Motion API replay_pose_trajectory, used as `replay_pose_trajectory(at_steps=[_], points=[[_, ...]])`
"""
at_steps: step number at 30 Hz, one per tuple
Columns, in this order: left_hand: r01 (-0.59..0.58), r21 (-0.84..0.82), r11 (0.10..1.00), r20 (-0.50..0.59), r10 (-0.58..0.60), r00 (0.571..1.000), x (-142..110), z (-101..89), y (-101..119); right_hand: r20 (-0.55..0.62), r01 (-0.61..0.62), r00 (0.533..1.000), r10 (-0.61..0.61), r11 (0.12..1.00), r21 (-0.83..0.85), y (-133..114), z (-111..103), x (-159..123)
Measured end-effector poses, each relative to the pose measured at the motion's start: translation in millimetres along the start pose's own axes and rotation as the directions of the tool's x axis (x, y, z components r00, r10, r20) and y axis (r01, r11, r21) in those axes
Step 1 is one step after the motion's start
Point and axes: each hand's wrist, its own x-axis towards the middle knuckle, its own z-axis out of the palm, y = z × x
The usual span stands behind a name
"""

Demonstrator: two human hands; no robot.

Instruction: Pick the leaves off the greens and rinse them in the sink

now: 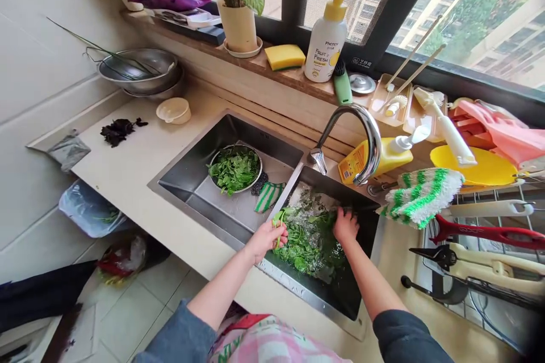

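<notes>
In the right sink basin [366, 272], loose leafy greens [302, 249] float in water with bubbles at the surface. My left hand [270, 238] is closed on a small bunch of green stems [280, 221] at the basin's left side. My right hand [346, 227] reaches into the far right part of the same basin, beside the floating leaves. Its fingers look apart and bent, with the tips partly hidden. The left basin holds a round bowl of leafy greens [235, 169] and a green-striped cloth [269, 197] beside it.
A chrome faucet [370, 130] arches over the right basin, with a yellow bottle [383, 156] behind it. Tools lie on a rack at right, including pruning shears [468, 261]. Left counter: metal bowls [140, 71], a small cream bowl [174, 110], dark pieces [119, 131].
</notes>
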Motion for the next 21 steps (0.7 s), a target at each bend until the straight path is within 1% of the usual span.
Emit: replay_pose_trajectory(at_steps=[1, 2, 3, 4, 5, 6, 7, 9, 11, 14, 16, 18, 19, 20, 21], points=[[-0.011, 0.040, 0.999, 0.011, 0.010, 1.000, 0.3, -0.3, 6.4, -0.043, 0.024, 0.999, -0.024, 1.000, -0.002, -2.6, 1.4, -10.9], [-0.021, 0.075, 0.997, 0.021, 0.020, 1.000, 0.5, -0.3, 12.2, -0.031, 0.082, 0.996, -0.081, 0.996, 0.024, -8.1, 5.3, -22.1], [-0.030, 0.103, 0.994, 0.029, 0.027, 0.999, 0.7, -0.3, 17.3, 0.033, 0.157, 0.987, -0.160, 0.985, 0.077, -15.1, 11.4, -32.8], [-0.037, 0.123, 0.992, 0.035, 0.033, 0.999, 0.6, -0.3, 21.4, 0.128, 0.221, 0.962, -0.239, 0.965, 0.142, -22.3, 19.0, -42.1], [-0.044, 0.134, 0.990, 0.040, 0.039, 0.998, 0.2, -0.4, 24.3, 0.215, 0.248, 0.933, -0.289, 0.948, 0.200, -28.0, 27.3, -49.1], [-0.054, 0.138, 0.989, 0.041, 0.049, 0.998, -0.5, -0.7, 26.0, 0.277, 0.244, 0.911, -0.306, 0.940, 0.237, -31.3, 35.4, -53.3], [-0.062, 0.138, 0.988, 0.041, 0.057, 0.998, -1.5, -1.3, 26.5, 0.313, 0.220, 0.903, -0.293, 0.943, 0.248, -31.4, 42.4, -54.7], [-0.067, 0.130, 0.989, 0.030, 0.064, 0.998, -4.1, -3.1, 24.3, 0.334, 0.151, 0.915, -0.225, 0.961, 0.233, -23.1, 51.4, -50.4], [-0.057, 0.116, 0.992, 0.020, 0.055, 0.998, -6.6, -5.7, 19.7, 0.341, 0.082, 0.926, -0.163, 0.967, 0.240, -8.5, 52.7, -41.1], [-0.042, 0.089, 0.995, 0.019, 0.041, 0.999, -8.5, -9.6, 13.9, 0.323, 0.039, 0.935, -0.149, 0.946, 0.322, 11.2, 43.3, -28.6], [-0.042, 0.077, 0.996, 0.008, 0.041, 0.999, -8.5, -11.1, 12.7, 0.267, 0.016, 0.955, -0.130, 0.919, 0.393, 19.0, 31.8, -24.5], [-0.054, 0.069, 0.996, -0.005, 0.054, 0.999, -7.8, -10.8, 12.5, 0.197, -0.050, 0.978, -0.069, 0.838, 0.544, 22.4, 17.5, -24.5], [-0.060, 0.064, 0.996, -0.009, 0.060, 0.998, -7.4, -9.8, 12.0, 0.178, -0.082, 0.983, -0.043, 0.765, 0.639, 22.7, 9.9, -26.1], [-0.064, 0.058, 0.996, -0.011, 0.065, 0.998, -7.0, -8.3, 10.8, 0.180, -0.116, 0.983, -0.032, 0.652, 0.749, 22.3, 2.4, -29.0], [-0.064, 0.050, 0.997, -0.010, 0.065, 0.998, -6.6, -6.3, 8.7, 0.199, -0.153, 0.979, -0.040, 0.500, 0.852, 21.2, -4.5, -33.1]])
